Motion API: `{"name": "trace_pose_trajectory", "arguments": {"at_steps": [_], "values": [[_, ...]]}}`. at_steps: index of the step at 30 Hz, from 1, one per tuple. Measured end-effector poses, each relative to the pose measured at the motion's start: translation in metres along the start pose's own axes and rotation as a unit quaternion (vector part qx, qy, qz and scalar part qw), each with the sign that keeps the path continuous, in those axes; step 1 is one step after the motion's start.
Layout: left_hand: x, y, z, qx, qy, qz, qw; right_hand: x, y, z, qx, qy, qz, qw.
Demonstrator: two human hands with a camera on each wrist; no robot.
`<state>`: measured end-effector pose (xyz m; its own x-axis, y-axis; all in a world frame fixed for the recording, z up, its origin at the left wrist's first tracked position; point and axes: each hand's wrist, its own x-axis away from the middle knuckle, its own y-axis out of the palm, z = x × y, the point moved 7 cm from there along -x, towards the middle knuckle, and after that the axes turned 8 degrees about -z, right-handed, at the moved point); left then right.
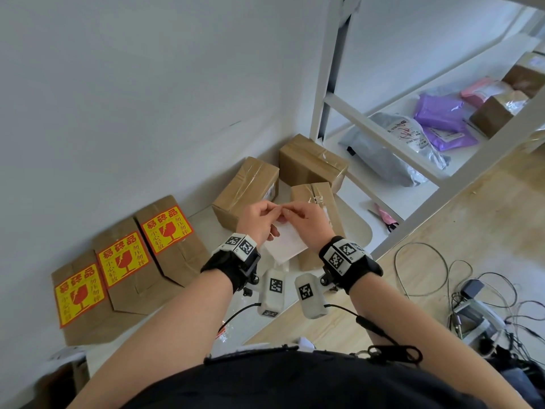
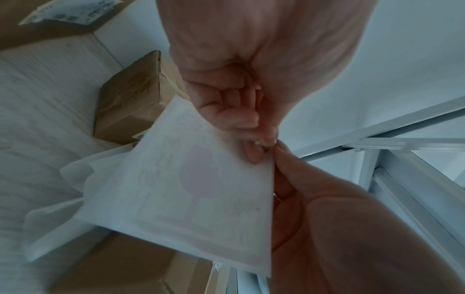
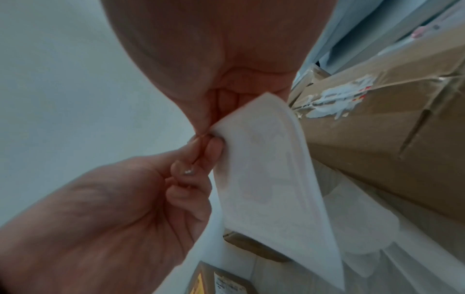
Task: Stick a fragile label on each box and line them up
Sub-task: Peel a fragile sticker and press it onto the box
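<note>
Both hands hold a white fragile label sheet [image 1: 287,242] back side up, over the white table. My left hand [image 1: 275,212] and right hand [image 1: 290,211] pinch its top corner together. A faint red glass print shows through the sheet [image 2: 181,189] in the left wrist view, with the left hand [image 2: 261,137] pinching at the corner. The right hand [image 3: 203,133] nips the same corner of the sheet [image 3: 266,179]. Three boxes with yellow-red labels [image 1: 79,293] [image 1: 124,261] [image 1: 168,231] stand in a row along the wall. Three plain taped boxes [image 1: 244,190] [image 1: 312,163] [image 1: 315,199] lie behind the hands.
A white shelf rack [image 1: 392,143] stands at the right with grey and purple mailer bags [image 1: 442,119] and more boxes. Pink-handled scissors [image 1: 383,216] lie by its base. Cables [image 1: 442,276] sprawl over the wooden floor. Loose white backing sheets [image 2: 75,175] lie on the table [image 1: 359,231].
</note>
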<state>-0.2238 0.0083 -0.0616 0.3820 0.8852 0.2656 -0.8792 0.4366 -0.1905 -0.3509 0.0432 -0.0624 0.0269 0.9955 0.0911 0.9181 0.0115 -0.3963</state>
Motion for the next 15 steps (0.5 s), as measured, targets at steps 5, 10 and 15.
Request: {"name": "trace_pose_trajectory", "arguments": {"at_steps": [5, 10, 15], "values": [[-0.004, 0.0, 0.001, -0.055, 0.0, 0.004, 0.998, -0.001, -0.004, 0.009, 0.014, 0.031, 0.041, 0.999], [-0.007, -0.002, -0.01, -0.056, -0.047, 0.02, 0.997, 0.0, -0.017, 0.024, 0.026, 0.087, 0.087, 0.992], [-0.008, -0.017, -0.035, -0.058, -0.113, 0.068, 0.99, 0.006, -0.04, 0.045, -0.007, 0.148, 0.156, 0.977]]}}
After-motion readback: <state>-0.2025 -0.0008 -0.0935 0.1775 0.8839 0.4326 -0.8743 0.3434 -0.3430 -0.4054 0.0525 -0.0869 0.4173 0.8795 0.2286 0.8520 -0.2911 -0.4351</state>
